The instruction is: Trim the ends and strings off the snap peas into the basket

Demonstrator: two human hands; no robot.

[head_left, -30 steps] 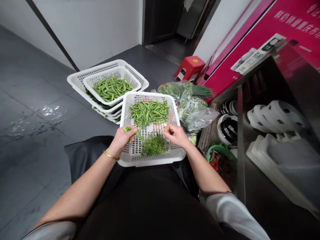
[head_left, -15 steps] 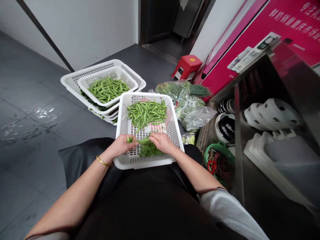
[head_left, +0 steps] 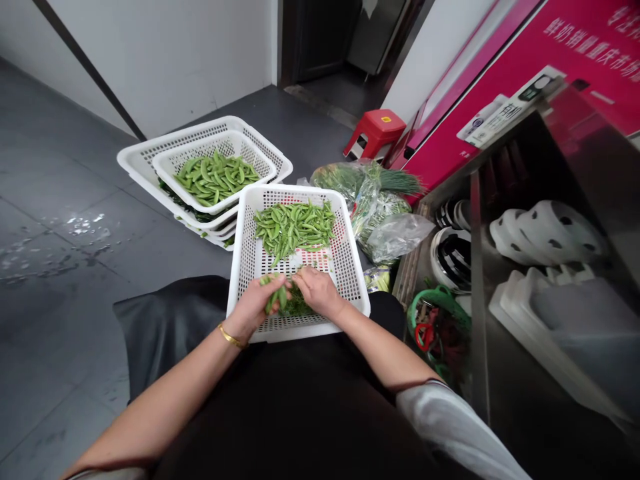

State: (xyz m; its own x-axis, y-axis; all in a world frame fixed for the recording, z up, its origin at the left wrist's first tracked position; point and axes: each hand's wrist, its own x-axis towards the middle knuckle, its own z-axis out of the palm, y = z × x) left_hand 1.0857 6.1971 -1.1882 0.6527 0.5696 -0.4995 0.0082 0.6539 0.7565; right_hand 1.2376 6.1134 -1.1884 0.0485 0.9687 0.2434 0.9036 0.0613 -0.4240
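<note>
Left hand (head_left: 263,303) grasping a few green pods (head_left: 275,293) over the near half of the white basket (head_left: 354,260). Right hand (head_left: 318,291) just beside, fingertips drawn in toward the pods; cannot tell whether it grips anything. Pod pile (head_left: 295,228) toward basket's far edge; green trimmings (head_left: 299,306), partly hidden, toward near edge. Stacked baskets (head_left: 145,148) beyond far left corner.

Gold bangle (head_left: 232,337), light grey sleeves (head_left: 447,417)
</note>
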